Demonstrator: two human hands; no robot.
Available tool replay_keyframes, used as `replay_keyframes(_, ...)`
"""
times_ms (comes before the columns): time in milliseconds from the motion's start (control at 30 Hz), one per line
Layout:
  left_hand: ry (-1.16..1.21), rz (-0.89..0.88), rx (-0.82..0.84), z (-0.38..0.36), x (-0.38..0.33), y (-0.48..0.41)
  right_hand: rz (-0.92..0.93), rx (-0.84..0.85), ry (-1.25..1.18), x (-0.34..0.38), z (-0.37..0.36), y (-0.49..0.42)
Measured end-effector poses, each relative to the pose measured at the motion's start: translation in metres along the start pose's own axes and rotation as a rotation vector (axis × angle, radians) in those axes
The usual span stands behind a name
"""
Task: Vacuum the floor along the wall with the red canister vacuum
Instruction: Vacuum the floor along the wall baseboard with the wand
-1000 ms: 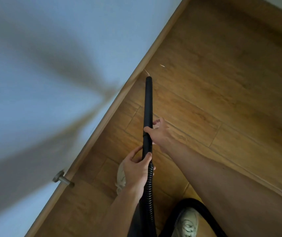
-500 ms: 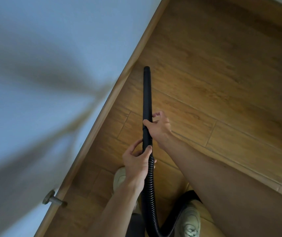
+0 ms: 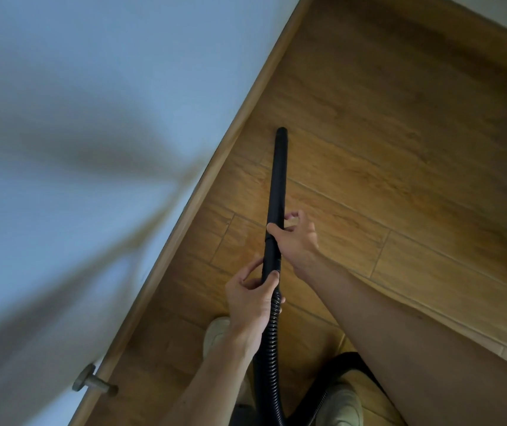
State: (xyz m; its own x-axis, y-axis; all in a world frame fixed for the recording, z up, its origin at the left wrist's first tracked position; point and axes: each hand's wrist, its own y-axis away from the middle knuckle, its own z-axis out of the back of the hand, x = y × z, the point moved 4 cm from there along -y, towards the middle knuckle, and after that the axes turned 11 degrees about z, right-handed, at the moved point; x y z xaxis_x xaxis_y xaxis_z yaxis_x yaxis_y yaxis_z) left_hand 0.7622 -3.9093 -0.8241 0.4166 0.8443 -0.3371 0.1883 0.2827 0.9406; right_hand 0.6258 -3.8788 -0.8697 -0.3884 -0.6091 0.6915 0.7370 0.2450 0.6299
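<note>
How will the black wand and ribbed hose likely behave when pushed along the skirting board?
The wand looks straight and rigid, so it probably pushes without bending. The ribbed hose curves below the left hand, so it likely flexes and trails. The right hand holds it with fingertips, hinting it is light.

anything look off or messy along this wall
Nothing spilled or broken. One oddity: the black tube ends in a bare open tip, with no floor brush, and that tip sits apart from the baseboard rather than against it.
</note>
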Motion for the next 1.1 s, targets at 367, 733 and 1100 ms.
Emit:
replay_keyframes(367, 0.041, 0.015, 0.031, -0.025, -0.052, -0.022, 0.055, -0.068, -0.001, 0.038, -0.011, -0.046)
replay_keyframes(733, 0.056, -0.03, 0.008, -0.087, -0.068, -0.043, 0.101, -0.094, -0.009, 0.052, 0.027, -0.098)
replay_keyframes(1100, -0.1, -0.056, 0.097, -0.15, -0.054, -0.054, 0.041, -0.262, -0.107, 0.029, 0.09, -0.122)
